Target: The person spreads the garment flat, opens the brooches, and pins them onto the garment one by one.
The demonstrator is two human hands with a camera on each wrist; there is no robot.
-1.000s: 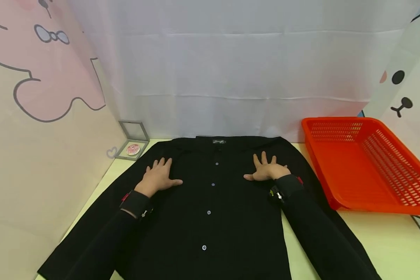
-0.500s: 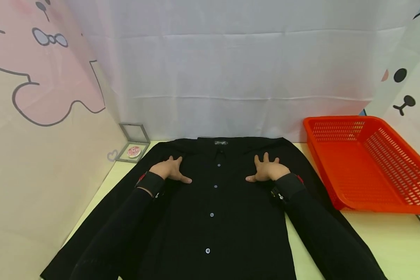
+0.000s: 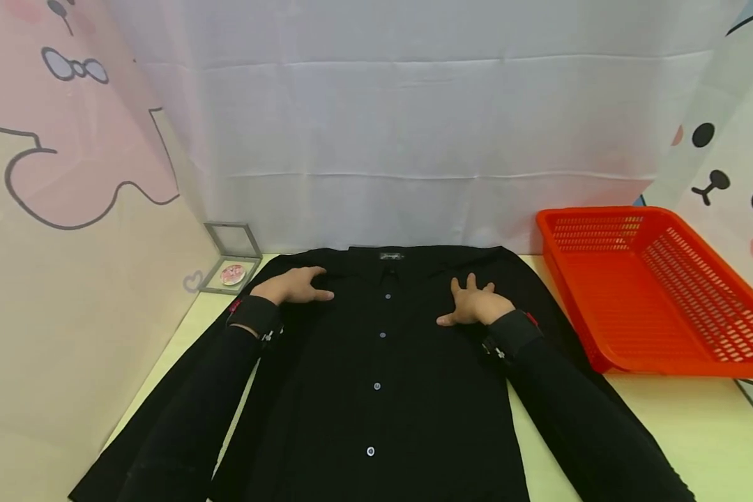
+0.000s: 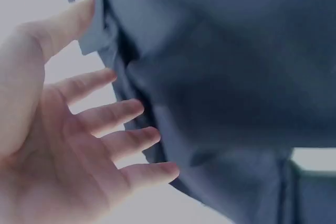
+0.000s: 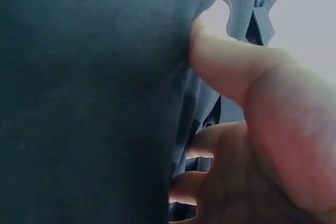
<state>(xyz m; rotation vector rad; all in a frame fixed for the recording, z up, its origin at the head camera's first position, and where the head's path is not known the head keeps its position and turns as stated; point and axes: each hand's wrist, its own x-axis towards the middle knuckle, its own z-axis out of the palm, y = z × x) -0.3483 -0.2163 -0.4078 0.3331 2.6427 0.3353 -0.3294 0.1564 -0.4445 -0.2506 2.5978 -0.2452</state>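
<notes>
Shirt (image 3: 414, 397), black, lies front-up on a table (image 3: 678, 432), apparently spread to keep it flat. Left hand (image 3: 291, 286) has fingers extended near one shoulder, contact unclear; right hand (image 3: 473, 305), fingers splayed, rests opposite, seemingly steadying cloth.

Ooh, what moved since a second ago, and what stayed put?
The left-hand grip moved up the black button-up shirt, toward its shoulder, and more pale tabletop now shows beside that arm's sleeve. Nothing was taken hold of or let go. The right-hand grip, red-orange plastic basket and small grey box stayed about where they were.
</notes>
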